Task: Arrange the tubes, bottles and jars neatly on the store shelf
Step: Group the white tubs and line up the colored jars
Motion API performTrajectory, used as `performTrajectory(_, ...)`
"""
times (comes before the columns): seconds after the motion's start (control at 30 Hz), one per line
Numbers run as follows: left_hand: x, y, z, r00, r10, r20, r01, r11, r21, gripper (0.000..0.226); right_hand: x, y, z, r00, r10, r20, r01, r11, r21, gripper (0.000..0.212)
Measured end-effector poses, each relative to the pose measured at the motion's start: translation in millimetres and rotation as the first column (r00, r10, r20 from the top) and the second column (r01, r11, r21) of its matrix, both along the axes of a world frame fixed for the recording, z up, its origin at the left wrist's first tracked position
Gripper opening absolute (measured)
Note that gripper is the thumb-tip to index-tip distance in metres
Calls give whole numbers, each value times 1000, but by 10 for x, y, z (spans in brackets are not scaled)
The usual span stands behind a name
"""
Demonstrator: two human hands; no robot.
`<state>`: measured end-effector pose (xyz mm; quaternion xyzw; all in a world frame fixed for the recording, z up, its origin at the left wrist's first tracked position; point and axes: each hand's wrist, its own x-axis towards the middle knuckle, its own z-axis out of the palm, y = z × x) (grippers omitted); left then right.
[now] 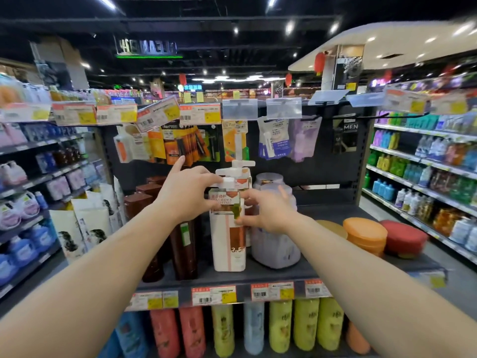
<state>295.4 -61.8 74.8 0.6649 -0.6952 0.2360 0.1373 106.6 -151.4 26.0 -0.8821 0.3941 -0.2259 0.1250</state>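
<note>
White, smooth plastic pump bottle (228, 244) looks heavy and top-tall; left hand (184, 195) grips its neck, right hand (268, 210) clasps its side.

Pretty much everything here looks plastic. The white pump bottle (228, 244) is seen as smooth, semi-glossy plastic with a printed paper-like label. The brown bottles (184, 250) beside it are glossy and dark. The lilac jar (275, 244) looks matt, slightly frosted. Orange jar (365, 235) and red jar (404, 239) lids are smooth with a soft sheen. The shelf (271, 273) appears as matt dark painted metal, edged with shiny price tags (214, 295).
</note>
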Motion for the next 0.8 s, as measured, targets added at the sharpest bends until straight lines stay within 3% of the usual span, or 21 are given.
performTrajectory(0.37,-27,2,-32,999,30,-44,-29,1000,9,54,-15,-50,-39,999,28,-24,-29,999,-35,55)
performTrajectory(0.57,52,111,76,937,-61,-345,83,995,50,61,-18,-101,-76,997,65,-37,-67,997,-35,64)
performTrajectory(0.67,216,301,180,865,-86,-495,97,995,-2,63,-21,-15,49,954,98,284,-114,993,40,78)
performTrajectory(0.73,379,448,230,830,-58,-555,71,997,1,61,13,113,173,886,152,439,-142,988,-55,79)
performTrajectory(0.8,551,592,251,806,-14,-591,40,999,30,59,107,298,293,860,216,462,-141,971,-191,77)
